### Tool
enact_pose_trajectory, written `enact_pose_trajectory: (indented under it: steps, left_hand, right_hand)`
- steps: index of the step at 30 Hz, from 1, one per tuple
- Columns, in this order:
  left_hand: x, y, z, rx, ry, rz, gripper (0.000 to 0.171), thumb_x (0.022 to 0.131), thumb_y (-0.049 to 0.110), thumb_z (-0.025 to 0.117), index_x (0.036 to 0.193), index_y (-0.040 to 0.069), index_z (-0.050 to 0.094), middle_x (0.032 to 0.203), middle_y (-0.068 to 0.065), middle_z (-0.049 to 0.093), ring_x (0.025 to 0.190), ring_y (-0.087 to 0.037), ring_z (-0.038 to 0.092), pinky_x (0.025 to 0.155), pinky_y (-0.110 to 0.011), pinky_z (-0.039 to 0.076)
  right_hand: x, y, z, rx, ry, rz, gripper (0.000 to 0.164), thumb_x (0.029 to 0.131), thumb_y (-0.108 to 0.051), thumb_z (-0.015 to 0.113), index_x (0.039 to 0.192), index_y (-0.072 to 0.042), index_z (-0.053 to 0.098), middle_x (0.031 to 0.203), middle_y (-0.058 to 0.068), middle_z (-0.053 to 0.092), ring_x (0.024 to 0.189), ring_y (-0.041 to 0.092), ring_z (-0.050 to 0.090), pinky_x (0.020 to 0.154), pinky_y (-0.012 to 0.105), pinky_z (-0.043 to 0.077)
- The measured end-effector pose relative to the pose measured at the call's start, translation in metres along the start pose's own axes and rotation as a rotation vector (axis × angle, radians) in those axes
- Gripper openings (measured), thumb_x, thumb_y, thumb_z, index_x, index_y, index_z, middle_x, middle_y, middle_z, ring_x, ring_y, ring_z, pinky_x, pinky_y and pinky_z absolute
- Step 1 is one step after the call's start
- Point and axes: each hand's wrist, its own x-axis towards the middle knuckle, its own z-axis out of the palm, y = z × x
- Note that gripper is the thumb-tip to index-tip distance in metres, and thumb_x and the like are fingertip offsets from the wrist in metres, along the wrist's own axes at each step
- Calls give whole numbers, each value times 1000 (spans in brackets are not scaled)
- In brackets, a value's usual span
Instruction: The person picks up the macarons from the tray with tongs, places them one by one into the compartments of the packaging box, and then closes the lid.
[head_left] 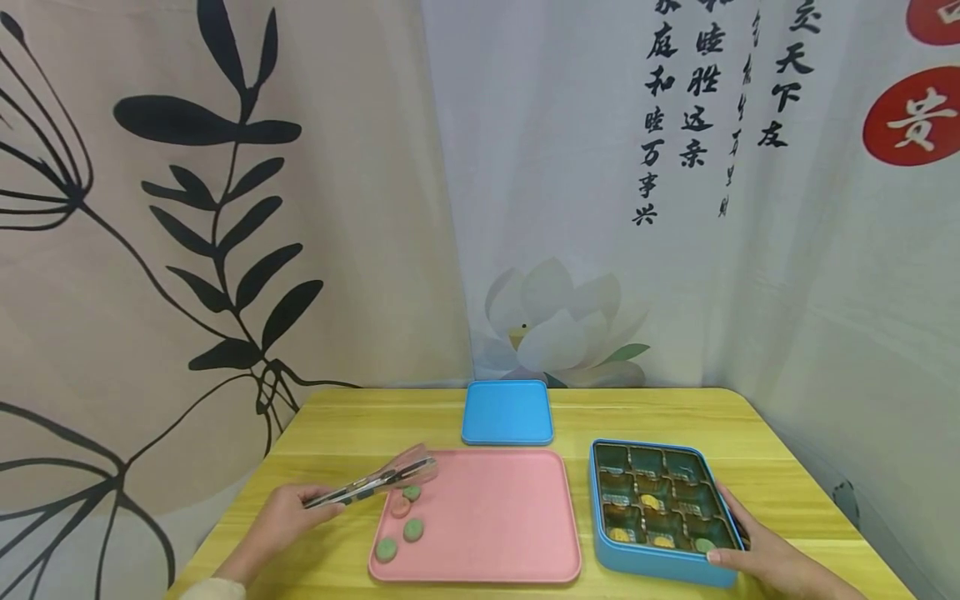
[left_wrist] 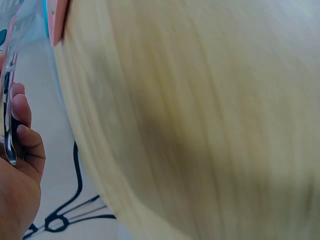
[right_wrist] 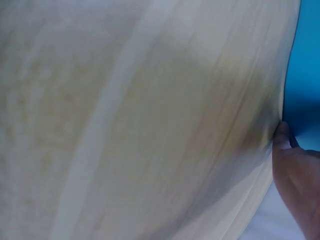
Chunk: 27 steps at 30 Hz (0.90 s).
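Note:
In the head view my left hand (head_left: 288, 521) grips a pair of metal tongs (head_left: 360, 487) with clear, broad tips. Those tips hover over the upper left corner of a pink tray (head_left: 495, 517). Close below them lie a green disc (head_left: 412, 492) and a pink disc (head_left: 401, 506). Two more green discs (head_left: 413, 529) are nearer the tray's front left. My right hand (head_left: 765, 546) holds the front right corner of a blue box (head_left: 660, 562), thumb at the front and fingers along the side. Its brown divided insert (head_left: 652, 483) carries several yellow pieces (head_left: 651, 502) and a green one (head_left: 704, 545).
A blue rectangular lid or tray (head_left: 507, 412) lies behind the pink tray. Everything stands on a yellow wood-grain table (head_left: 337, 425) with rounded far corners. A printed curtain (head_left: 375, 208) hangs directly behind the table.

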Motion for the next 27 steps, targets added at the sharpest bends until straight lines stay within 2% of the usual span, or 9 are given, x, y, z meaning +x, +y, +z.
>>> enact_pose_trajectory:
  steps: [9, 18, 21, 22, 25, 27]
  left_hand:
    - [-6, -18, -10, 60, 13, -48, 34, 78, 34, 84, 101, 11, 77, 94, 0, 72, 76, -16, 54, 64, -28, 46]
    - [-10, -23, -11, 93, 15, 0, 26, 77, 30, 85, 92, 12, 76, 83, 3, 68, 69, -15, 49, 58, -26, 42]
    - [-10, -24, -9, 100, 20, 13, 25, 76, 29, 86, 92, 11, 77, 83, 3, 69, 68, -14, 50, 58, -25, 42]
    - [-11, -24, -8, 101, 21, 11, 25, 76, 29, 86, 91, 11, 77, 81, 4, 68, 68, -14, 50, 58, -25, 42]
    - [-11, -23, -7, 103, 19, 19, 25, 76, 28, 86, 91, 10, 77, 77, 4, 66, 65, -13, 49, 57, -25, 42]
    - [-12, -23, -7, 103, 17, 23, 24, 76, 27, 86, 90, 11, 77, 73, 5, 64, 63, -12, 49, 56, -24, 42]
  right_hand:
    - [1, 3, -1, 6, -25, -13, 97, 104, -33, 52, 148, -9, -32, 149, 38, -27, 131, 67, -11, 94, 81, 19]
    - [2, 5, -1, 36, 11, -19, 99, 102, -31, 57, 151, -6, -25, 151, 40, -22, 132, 67, -9, 95, 80, 18]
    - [8, 17, -4, 23, 6, -26, 98, 103, -33, 55, 151, -12, -28, 150, 40, -21, 133, 67, -3, 95, 79, 23]
    - [11, 21, -5, 22, 8, -17, 98, 103, -34, 54, 151, -19, -29, 151, 39, -21, 134, 66, -2, 95, 78, 24]
    - [17, 32, -9, 34, -4, 13, 97, 103, -37, 53, 149, -27, -31, 153, 36, -22, 136, 64, -5, 96, 78, 23]
    - [19, 34, -10, 56, -13, 5, 98, 102, -37, 55, 150, -25, -31, 152, 37, -23, 133, 66, -10, 95, 80, 20]
